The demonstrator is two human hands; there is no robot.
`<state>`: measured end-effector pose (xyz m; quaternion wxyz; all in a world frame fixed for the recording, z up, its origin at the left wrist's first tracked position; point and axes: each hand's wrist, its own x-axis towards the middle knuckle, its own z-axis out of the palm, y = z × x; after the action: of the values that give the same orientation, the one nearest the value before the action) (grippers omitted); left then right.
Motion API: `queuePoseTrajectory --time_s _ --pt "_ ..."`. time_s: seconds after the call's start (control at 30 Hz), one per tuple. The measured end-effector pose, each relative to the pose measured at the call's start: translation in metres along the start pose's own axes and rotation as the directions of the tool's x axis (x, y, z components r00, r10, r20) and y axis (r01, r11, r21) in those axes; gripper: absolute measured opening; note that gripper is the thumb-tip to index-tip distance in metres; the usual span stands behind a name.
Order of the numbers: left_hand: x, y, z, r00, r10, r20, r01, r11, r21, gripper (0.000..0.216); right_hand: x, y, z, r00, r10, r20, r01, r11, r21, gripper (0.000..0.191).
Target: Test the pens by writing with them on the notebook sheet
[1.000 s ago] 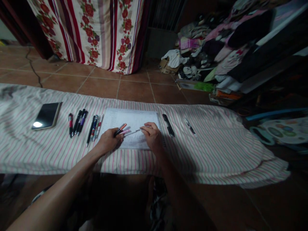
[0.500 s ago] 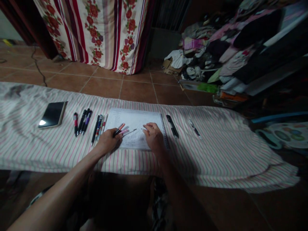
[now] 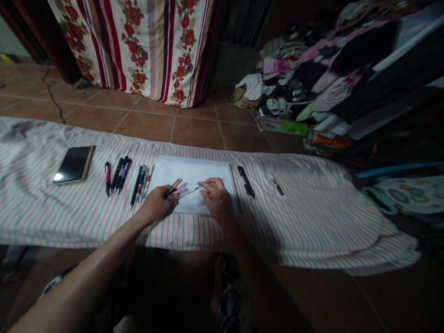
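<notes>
My left hand (image 3: 158,203) is closed around several pens (image 3: 173,187), one with an orange end and one pinkish, over the left part of a spiral notebook (image 3: 194,167). A thin pale pen (image 3: 188,192) juts out of it to the right. At that pen's dark tip, the fingers of my right hand (image 3: 218,198) are pinched together above the page. What they hold is too small and dim to make out. Left of the notebook lie several slim pens (image 3: 140,185). A black pen (image 3: 246,182) rests just right of its spiral binding.
A striped cloth (image 3: 312,208) covers the long surface. A tablet or large phone (image 3: 74,164) lies at left, near several dark pens (image 3: 120,175). Farther right is a white-and-black pen (image 3: 278,186). Behind are a flowered curtain (image 3: 156,51) and heaped clothes (image 3: 312,69).
My right hand has come slightly left, so its fingertips now meet the tip of the thin pen in my left hand. The view has shifted a little.
</notes>
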<state>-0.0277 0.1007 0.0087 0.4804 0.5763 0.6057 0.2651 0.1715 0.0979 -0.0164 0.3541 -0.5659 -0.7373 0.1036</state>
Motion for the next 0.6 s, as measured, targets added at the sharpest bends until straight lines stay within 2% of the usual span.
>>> queuePoseTrajectory --time_s 0.13,0.3,0.43,0.6 --pt "-0.003 0.004 0.002 0.993 0.069 0.097 -0.068 0.998 -0.018 0.022 -0.003 0.005 0.004 0.996 -0.042 0.079 0.043 0.999 -0.002 0.028" --pt "-0.004 0.008 0.007 0.979 0.061 0.192 -0.037 0.992 -0.124 0.025 -0.004 0.009 0.001 0.996 -0.065 0.062 0.066 0.998 -0.006 0.02" --pt "0.002 0.003 0.009 0.99 0.074 0.124 -0.06 0.992 -0.114 0.026 -0.003 0.015 -0.006 0.998 -0.055 0.019 0.055 0.998 -0.012 0.019" --pt "0.014 -0.001 0.01 0.993 0.117 -0.014 -0.118 0.989 -0.084 0.022 -0.003 0.025 -0.015 0.996 0.03 -0.08 -0.031 0.999 -0.009 0.019"
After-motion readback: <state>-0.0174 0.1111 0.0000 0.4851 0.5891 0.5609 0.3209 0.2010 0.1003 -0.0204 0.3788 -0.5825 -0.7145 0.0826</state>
